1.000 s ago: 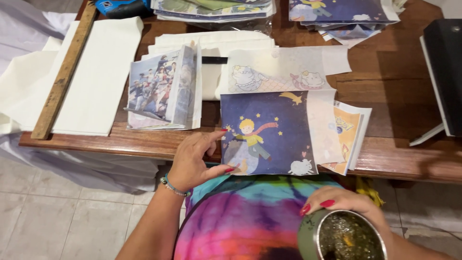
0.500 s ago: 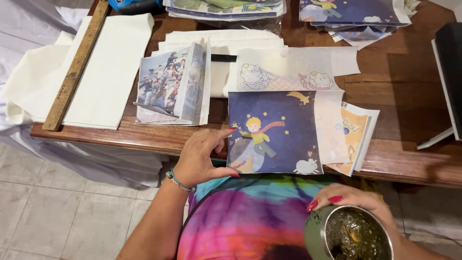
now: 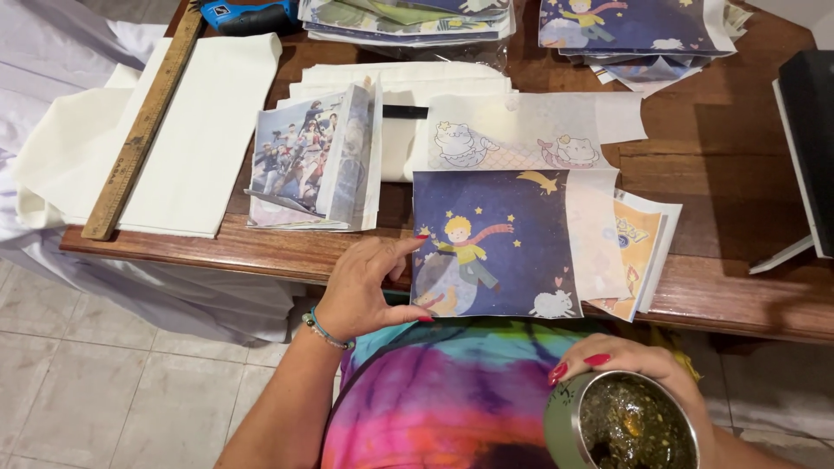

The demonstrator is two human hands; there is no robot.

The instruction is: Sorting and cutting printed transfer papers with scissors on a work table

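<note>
A dark blue printed sheet (image 3: 504,234) with a cartoon child, stars and a sheep lies at the near edge of the wooden table (image 3: 721,287). My left hand (image 3: 369,287) pinches its left edge between thumb and fingers. My right hand (image 3: 638,369) holds a green metal cup (image 3: 621,426) filled with wet green herb, low at the right, in front of my tie-dye shirt. Under the blue sheet lie a pale translucent sheet (image 3: 595,230) and an orange printed sheet (image 3: 638,256).
A folded print of cartoon figures (image 3: 304,161) lies left of the blue sheet. White fabric pieces (image 3: 195,130) and a wooden ruler (image 3: 143,126) are at the left. More print stacks (image 3: 408,17) sit at the back. A black device (image 3: 812,148) stands at the right edge.
The view has shifted slightly. My left hand stays on the blue sheet's left edge, and my right hand keeps the cup low at the right.
</note>
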